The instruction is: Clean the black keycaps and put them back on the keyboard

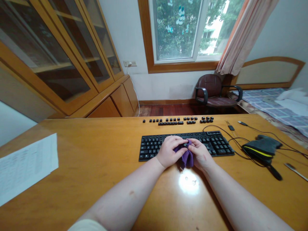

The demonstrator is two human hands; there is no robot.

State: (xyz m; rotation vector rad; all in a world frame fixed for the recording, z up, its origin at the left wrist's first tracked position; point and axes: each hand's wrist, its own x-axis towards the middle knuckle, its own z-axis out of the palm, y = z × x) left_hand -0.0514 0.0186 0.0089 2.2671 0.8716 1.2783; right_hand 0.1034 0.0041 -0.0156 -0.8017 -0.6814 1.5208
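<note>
Over the middle of the black keyboard (150, 147), my two hands meet around a small purple cloth (188, 158). My left hand (171, 149) pinches its left side between thumb and fingers. With bent fingertips, my right hand (200, 152) grips the other side, and the lower folds hang toward the desk. Something small and dark shows in the cloth between the fingertips; I cannot make out what it is. Behind the keyboard, loose black keycaps (170, 123) stand in two rows along the far desk edge. My hands hide the keyboard's centre.
To the right lie a dark brush (274, 171), a grey cloth pouch (262, 146) with a yellow stripe, black cables (260, 131) and a thin stick-like tool (297, 172). Paper sheets (29, 163) rest at the left. Beyond the wooden desk (96, 147) stands an armchair (215, 91).
</note>
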